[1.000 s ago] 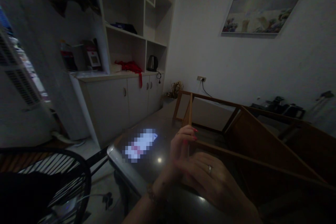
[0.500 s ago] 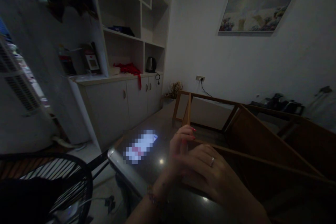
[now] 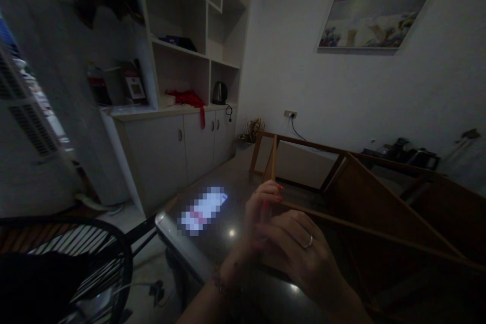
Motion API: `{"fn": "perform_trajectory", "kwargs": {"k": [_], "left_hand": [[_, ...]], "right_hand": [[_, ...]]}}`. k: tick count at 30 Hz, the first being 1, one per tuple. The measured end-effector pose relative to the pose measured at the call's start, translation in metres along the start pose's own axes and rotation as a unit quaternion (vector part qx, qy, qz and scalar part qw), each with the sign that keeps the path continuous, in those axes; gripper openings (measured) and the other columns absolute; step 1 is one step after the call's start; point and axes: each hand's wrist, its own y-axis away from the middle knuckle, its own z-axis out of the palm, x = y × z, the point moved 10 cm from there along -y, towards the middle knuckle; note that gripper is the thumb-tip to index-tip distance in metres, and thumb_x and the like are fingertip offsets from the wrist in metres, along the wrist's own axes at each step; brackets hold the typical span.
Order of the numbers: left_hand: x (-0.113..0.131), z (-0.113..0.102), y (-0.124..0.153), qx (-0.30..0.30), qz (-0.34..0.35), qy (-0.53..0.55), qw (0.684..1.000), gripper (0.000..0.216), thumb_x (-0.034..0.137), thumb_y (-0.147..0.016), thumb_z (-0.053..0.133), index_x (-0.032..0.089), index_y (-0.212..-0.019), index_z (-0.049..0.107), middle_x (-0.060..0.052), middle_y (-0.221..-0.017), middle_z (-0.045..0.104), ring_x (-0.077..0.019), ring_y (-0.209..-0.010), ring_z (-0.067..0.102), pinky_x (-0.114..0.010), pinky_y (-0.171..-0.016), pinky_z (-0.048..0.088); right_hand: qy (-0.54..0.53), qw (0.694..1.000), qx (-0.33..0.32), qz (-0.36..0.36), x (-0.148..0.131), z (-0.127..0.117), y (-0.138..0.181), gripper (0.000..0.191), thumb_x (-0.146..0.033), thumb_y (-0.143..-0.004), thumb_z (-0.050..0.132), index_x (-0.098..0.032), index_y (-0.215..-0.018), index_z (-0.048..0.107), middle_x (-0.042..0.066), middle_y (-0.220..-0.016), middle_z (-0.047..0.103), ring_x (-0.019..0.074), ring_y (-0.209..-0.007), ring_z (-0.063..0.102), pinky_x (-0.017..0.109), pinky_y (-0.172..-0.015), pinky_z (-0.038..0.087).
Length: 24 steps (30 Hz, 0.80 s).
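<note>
My left hand (image 3: 258,212) is raised above the dark glossy table (image 3: 219,249), with its red-nailed fingers curled toward the thumb. Close against it from the right is my right hand (image 3: 306,250), wearing a ring. Its fingers are bent, and their tips are smeared by motion where they overlap the left hand. Whatever lies between the fingers, if anything, is too dark and blurred to make out. Just beyond both hands lies a brown wooden frame (image 3: 379,235) with crosspieces. Left of them, a lit phone (image 3: 205,211) rests on the table, its screen pixelated.
A black slatted chair (image 3: 127,263) stands at lower left, with a cable and plug (image 3: 156,291) on the floor. White cabinets (image 3: 159,154) with shelves hold a kettle (image 3: 219,93) and red cloth (image 3: 188,98). At the right back are dark appliances (image 3: 421,158).
My right hand has shifted slightly and its fingers have moved against the left hand. My left hand stays nearly in place. The view has tilted a little.
</note>
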Motion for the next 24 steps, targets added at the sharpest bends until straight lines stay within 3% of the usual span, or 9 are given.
{"fn": "perform_trajectory", "kwargs": {"k": [11,17,24], "left_hand": [[-0.002,0.001,-0.001,-0.018,0.002,-0.027,0.999,0.03,0.043,-0.105,0.043,0.024,-0.095,0.065,-0.002,-0.088,0.066,-0.0187,-0.091,0.066,-0.039,-0.086,0.057],[-0.004,-0.002,0.001,-0.003,0.009,-0.001,1.0,0.028,0.036,-0.106,0.043,0.023,-0.098,0.066,-0.002,-0.091,0.066,-0.0185,-0.096,0.065,-0.04,-0.09,0.055],[-0.003,0.0,0.003,-0.012,-0.023,0.0,1.0,0.028,0.036,-0.106,0.041,0.024,-0.103,0.066,-0.004,-0.096,0.066,-0.0205,-0.103,0.065,-0.041,-0.092,0.054]], "right_hand": [[-0.029,0.997,-0.071,-0.016,0.003,0.003,0.002,0.022,-0.022,-0.104,0.051,-0.013,-0.116,0.068,0.005,-0.091,0.072,0.0147,-0.082,0.066,0.028,-0.08,0.058],[0.009,1.0,-0.027,-0.011,0.001,-0.005,-0.004,0.024,-0.026,-0.106,0.048,-0.017,-0.107,0.069,0.002,-0.085,0.072,0.0147,-0.078,0.065,0.03,-0.079,0.055],[0.022,1.0,0.017,0.004,0.0,-0.014,-0.003,0.017,-0.022,-0.102,0.056,-0.013,-0.1,0.07,0.003,-0.082,0.069,0.0136,-0.075,0.062,0.027,-0.078,0.053]]}}
